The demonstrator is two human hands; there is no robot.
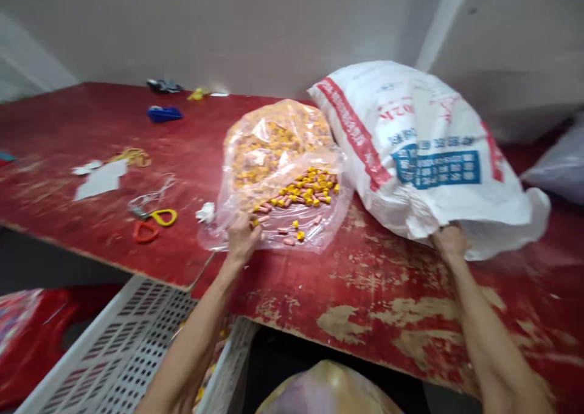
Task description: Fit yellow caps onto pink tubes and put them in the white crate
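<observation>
A clear plastic bag (278, 158) full of small yellow and pink pieces lies on the worn red table (365, 292), its open mouth toward me. My left hand (241, 238) is closed on the bag's near edge, with several loose pieces (292, 227) just to its right inside the plastic. My right hand (451, 242) grips the lower edge of a big white woven sack (424, 158) with red stripes and a blue printed panel; the fingers are tucked under the sack. The sack leans against the bag's right side.
Scissors with one yellow and one orange handle (152, 222) lie left of the bag, beside white paper scraps (100, 180) and a coil of yellow cord (132, 155). A blue object (164, 113) sits far back. A white slotted crate (118, 353) stands below the table edge.
</observation>
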